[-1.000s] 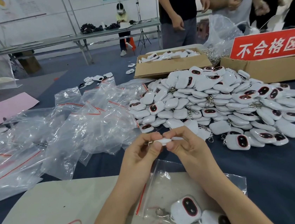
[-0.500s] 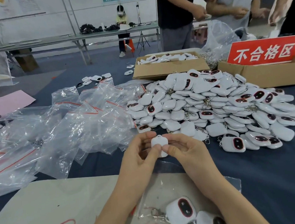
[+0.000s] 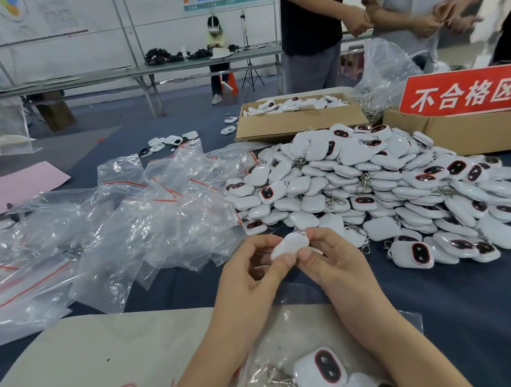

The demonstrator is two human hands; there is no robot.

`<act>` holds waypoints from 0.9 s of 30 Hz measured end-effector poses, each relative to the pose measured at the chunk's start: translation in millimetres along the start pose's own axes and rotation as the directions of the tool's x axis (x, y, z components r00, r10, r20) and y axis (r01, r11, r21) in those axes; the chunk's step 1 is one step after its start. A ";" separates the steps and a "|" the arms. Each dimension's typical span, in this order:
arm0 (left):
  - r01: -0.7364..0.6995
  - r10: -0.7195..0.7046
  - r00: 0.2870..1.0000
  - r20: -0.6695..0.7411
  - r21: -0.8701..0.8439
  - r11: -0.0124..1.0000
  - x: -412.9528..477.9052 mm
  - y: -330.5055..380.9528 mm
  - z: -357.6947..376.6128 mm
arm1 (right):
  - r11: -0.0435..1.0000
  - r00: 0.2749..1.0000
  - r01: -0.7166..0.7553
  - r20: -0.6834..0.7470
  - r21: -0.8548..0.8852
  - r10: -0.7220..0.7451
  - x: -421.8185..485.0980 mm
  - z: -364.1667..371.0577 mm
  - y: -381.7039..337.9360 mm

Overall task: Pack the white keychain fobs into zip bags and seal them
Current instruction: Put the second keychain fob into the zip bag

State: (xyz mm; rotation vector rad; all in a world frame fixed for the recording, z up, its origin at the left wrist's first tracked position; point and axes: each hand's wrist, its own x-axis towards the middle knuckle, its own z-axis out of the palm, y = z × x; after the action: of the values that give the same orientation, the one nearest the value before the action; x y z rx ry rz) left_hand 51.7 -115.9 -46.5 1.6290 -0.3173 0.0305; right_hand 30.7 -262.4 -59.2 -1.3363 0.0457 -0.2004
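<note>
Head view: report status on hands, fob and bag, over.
Left hand and right hand both pinch one white fob. Zip bag under the wrists, two fobs inside, seal state unclear. Nothing in the way.

Single head cam, wide-angle, faces fwd & down over table (image 3: 484, 310); left hand (image 3: 251, 276) & right hand (image 3: 329, 264) close, back wall (image 3: 103, 45) far.

Fob pile (image 3: 373, 180) fills desk (image 3: 484, 310) centre-right, w/ box (image 3: 297, 123) & signed box (image 3: 464, 134) just behind it. Bags heap (image 3: 125, 233) covers the left & touches pile's left edge, so far side is walled across. Free room: bare desk near right, in front of pile, & flat mat (image 3: 77, 372) near left. Filled bag (image 3: 295, 332) lies under forearms. Left hand (image 3: 251, 276) & right hand (image 3: 329, 264) pinch a fob (image 3: 288, 245) at pile's near edge.
</note>
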 end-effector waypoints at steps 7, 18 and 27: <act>-0.078 0.079 0.997 -0.010 0.029 0.997 -1.0 1.6 -4.8 | 0.989 0.990 0.122 0.079 -0.082 -0.116 -1.0 3.3 -4.5; -0.075 0.088 0.992 -0.094 0.133 0.988 1.7 -6.1 -2.9 | 0.994 0.993 0.112 0.025 0.014 -0.112 0.9 4.0 -0.9; -0.057 0.058 0.996 0.060 -0.020 0.998 0.7 2.9 -6.5 | 0.998 0.992 0.029 0.120 0.058 -0.036 -0.7 2.3 1.0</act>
State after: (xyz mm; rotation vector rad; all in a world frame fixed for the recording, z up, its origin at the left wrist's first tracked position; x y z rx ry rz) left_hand 52.8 -109.8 -43.0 1.6041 -0.4100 0.0222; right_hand 30.4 -259.8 -59.6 -1.2913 -0.0839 -0.1466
